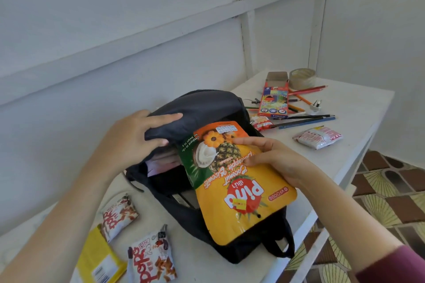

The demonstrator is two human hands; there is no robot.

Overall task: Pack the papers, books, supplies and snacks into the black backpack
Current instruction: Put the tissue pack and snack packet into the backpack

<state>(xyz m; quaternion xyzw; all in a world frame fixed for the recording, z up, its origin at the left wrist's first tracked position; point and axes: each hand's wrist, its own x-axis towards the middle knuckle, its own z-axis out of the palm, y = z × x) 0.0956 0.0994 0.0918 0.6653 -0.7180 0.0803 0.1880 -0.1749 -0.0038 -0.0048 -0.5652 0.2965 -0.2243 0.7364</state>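
Observation:
The black backpack (207,108) lies on the white table (351,149) with its main opening facing me. My left hand (135,138) grips the top flap and holds it up. My right hand (273,158) holds a large orange pineapple biscuit bag (239,190) upside down, its top end at the mouth of the opening. Pink and white papers (161,163) show inside the backpack.
Two white-and-red snack packs (119,216) (151,259) and a yellow packet (99,262) lie at the near left. A coloured pencil box (274,101), loose pencils (305,120), a tape roll (302,78) and two small snack packs (317,136) (261,122) lie at the far right.

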